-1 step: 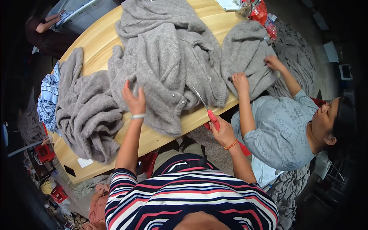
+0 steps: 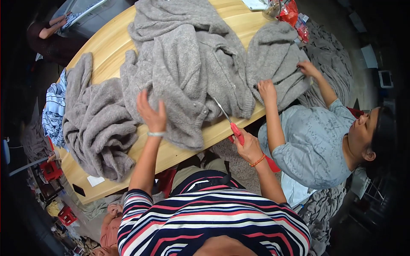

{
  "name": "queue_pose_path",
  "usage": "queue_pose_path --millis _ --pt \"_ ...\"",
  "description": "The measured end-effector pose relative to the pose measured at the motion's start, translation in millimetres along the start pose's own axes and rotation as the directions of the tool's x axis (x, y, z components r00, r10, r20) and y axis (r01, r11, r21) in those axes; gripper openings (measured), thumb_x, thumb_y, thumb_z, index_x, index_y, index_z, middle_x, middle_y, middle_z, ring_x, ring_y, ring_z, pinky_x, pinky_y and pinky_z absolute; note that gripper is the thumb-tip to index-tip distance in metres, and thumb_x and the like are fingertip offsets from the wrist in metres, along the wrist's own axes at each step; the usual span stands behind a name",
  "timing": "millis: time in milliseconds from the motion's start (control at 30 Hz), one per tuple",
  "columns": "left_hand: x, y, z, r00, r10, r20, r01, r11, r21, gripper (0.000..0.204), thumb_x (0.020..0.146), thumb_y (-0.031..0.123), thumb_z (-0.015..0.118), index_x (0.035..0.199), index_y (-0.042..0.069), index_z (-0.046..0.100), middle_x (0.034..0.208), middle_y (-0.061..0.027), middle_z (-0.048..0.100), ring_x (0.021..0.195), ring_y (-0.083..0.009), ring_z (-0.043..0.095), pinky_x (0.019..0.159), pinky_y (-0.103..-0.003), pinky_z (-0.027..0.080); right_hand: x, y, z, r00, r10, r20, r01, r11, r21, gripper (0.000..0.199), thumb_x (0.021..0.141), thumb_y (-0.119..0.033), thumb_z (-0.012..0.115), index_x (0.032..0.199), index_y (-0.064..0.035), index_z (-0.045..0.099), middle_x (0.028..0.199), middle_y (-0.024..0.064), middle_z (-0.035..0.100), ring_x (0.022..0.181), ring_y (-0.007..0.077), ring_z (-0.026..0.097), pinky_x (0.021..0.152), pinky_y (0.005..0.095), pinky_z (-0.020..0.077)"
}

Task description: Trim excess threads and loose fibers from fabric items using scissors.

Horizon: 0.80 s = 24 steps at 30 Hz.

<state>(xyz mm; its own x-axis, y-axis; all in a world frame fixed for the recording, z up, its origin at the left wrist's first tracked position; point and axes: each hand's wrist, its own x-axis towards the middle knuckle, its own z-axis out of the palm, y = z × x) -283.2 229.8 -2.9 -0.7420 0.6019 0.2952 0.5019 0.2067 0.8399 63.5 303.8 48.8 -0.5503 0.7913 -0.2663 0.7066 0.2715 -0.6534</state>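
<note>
A large grey knitted cardigan (image 2: 188,72) lies spread over the wooden table (image 2: 106,47). My left hand (image 2: 151,113) rests on its near left part with fingers apart, holding nothing. My right hand (image 2: 247,146) grips red-handled scissors (image 2: 230,123) at the table's near edge. The blades point up toward the cardigan's lower hem.
A person in a pale blue top sits at the right, both hands on a second grey knit (image 2: 273,59). Another grey knit is heaped (image 2: 96,123) at the left, next to a blue striped cloth (image 2: 53,109). Red packaging (image 2: 290,10) lies at the far edge. Grey fabric (image 2: 335,64) covers the floor on the right.
</note>
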Motion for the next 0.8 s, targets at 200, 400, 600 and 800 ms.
queue_pose_path --millis 200,400,600,800 --pt "-40.6 35.5 25.3 0.857 0.340 0.386 -0.467 0.830 0.305 0.056 0.078 0.016 0.075 0.131 0.013 0.059 0.148 -0.0177 0.041 0.132 -0.0393 0.040 0.110 -0.049 0.031 2.7 -17.5 4.6 0.997 -0.044 0.070 0.049 0.997 -0.067 0.031 0.090 -0.024 0.062 0.119 -0.0125 0.061 0.087 0.0231 0.067 0.084 0.0423 0.065 0.074 0.0520 0.0522" --pt "-46.1 -31.3 21.6 0.844 0.352 0.405 -0.459 0.864 0.206 0.043 0.071 0.003 0.074 0.113 0.007 0.065 0.139 -0.0188 0.050 0.122 -0.0399 0.050 0.101 -0.045 0.044 -7.8 -25.5 -3.9 0.973 -0.066 0.223 0.119 0.965 -0.233 0.029 0.091 -0.030 0.063 0.114 -0.0131 0.061 0.079 0.0213 0.067 0.074 0.0440 0.065 0.067 0.0532 0.0523" --pt "-52.3 -39.1 23.7 0.947 0.154 0.282 -0.166 0.986 0.019 0.032 0.077 0.002 0.073 0.109 0.005 0.066 0.119 -0.0189 0.060 0.111 -0.0323 0.060 0.093 -0.038 0.049 -11.9 -45.4 6.4 0.971 -0.120 0.208 0.152 0.978 -0.144 0.028 0.088 -0.028 0.063 0.114 -0.0172 0.062 0.083 0.0200 0.068 0.079 0.0405 0.067 0.071 0.0529 0.0532" --pt "-24.1 -12.8 42.8 0.933 -0.335 0.131 0.354 0.920 -0.170 0.023 0.082 0.015 0.077 0.098 0.004 0.065 0.095 -0.0071 0.065 0.082 -0.0146 0.059 0.073 -0.029 0.049 -4.9 -46.9 8.9 0.967 -0.185 0.176 0.208 0.970 -0.123 0.033 0.088 -0.024 0.063 0.120 -0.0177 0.062 0.087 0.0195 0.067 0.083 0.0404 0.065 0.072 0.0518 0.0523"
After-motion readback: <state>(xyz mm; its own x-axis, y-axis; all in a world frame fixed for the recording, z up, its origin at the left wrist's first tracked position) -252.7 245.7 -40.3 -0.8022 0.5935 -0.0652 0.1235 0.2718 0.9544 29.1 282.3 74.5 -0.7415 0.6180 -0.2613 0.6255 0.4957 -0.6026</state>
